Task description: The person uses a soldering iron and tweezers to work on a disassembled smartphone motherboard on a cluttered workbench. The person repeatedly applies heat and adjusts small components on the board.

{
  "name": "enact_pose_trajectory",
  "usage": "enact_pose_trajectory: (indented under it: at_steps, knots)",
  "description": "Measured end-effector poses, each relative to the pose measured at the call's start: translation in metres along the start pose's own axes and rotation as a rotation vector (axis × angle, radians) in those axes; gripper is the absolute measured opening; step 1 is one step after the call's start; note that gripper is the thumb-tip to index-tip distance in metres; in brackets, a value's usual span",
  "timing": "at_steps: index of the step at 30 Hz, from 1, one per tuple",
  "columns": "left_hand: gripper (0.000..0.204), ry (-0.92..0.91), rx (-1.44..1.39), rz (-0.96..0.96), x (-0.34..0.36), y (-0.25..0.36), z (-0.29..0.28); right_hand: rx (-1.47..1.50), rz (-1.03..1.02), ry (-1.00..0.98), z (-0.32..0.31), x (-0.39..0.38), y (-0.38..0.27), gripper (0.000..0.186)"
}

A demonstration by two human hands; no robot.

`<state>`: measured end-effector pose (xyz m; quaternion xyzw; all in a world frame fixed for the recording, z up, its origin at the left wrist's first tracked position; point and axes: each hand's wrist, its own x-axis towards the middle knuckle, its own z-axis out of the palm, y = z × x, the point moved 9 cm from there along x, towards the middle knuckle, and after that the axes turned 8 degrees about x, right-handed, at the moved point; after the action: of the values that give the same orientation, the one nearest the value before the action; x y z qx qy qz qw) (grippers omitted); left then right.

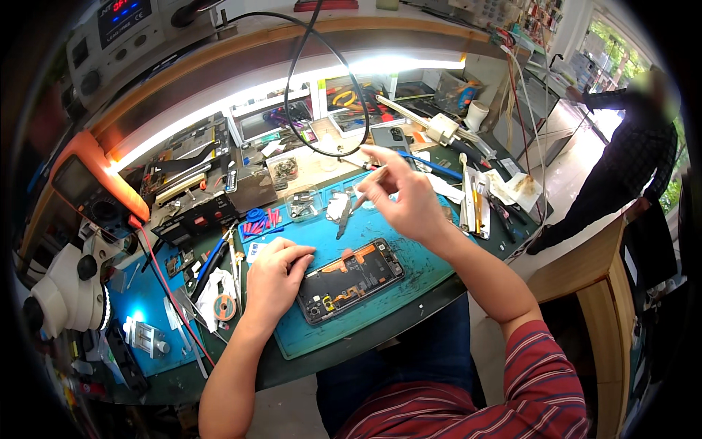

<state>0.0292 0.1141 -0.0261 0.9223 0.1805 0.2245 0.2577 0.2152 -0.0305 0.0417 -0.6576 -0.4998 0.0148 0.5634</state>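
Observation:
An opened phone (352, 282) lies tilted on the blue mat, its dark inside and orange ribbon cables facing up. Against its left end rests my left hand (276, 278), fingers curled, with the thumb at the phone's upper left corner. Above and beyond the phone is my right hand (404, 196), raised off the mat. A thin dark flat strip (344, 221) hangs down from its pinched fingers; I cannot make out what kind of part or tool it is. Past the strip sit a small clear box of parts (302, 203) and a whitish clump (337, 207).
At the left stand an orange multimeter (102, 186) and a white microscope (67, 289). A black cable loop (329, 154) hangs over the bench. Pliers (504, 214) and other tools crowd the right side. Another person (621, 146) stands at the far right.

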Motion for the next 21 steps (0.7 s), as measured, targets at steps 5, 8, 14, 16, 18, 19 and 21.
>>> enact_pose_trajectory:
  at_steps: [5, 8, 14, 16, 18, 19, 21]
  knots:
    - [0.012, 0.018, -0.069, -0.011, 0.001, 0.000, -0.006, -0.106, 0.142, 0.096, -0.037, 0.001, 0.035, 0.049]
    - [0.012, 0.039, -0.100, -0.020, 0.002, 0.000, -0.010, -0.158, 0.126, 0.140, -0.043, 0.000, 0.051, 0.050]
    - [0.011, 0.091, -0.105, -0.027, 0.002, -0.004, -0.016, -0.057, 0.164, 0.048, -0.028, -0.001, 0.055, 0.053]
    - [0.010, 0.099, -0.103, -0.018, 0.002, -0.004, -0.018, -0.075, 0.151, 0.026, -0.026, 0.000, 0.050, 0.053]
    - [0.011, 0.101, -0.105, -0.018, 0.002, -0.005, -0.019, -0.052, 0.158, 0.049, -0.028, 0.002, 0.043, 0.052]
    - [0.011, 0.101, -0.106, -0.018, 0.002, -0.005, -0.019, -0.041, 0.161, 0.060, -0.030, 0.003, 0.041, 0.051]
    - [0.011, 0.097, -0.108, -0.023, 0.002, -0.003, -0.019, -0.027, 0.142, 0.100, -0.036, 0.004, 0.038, 0.050]
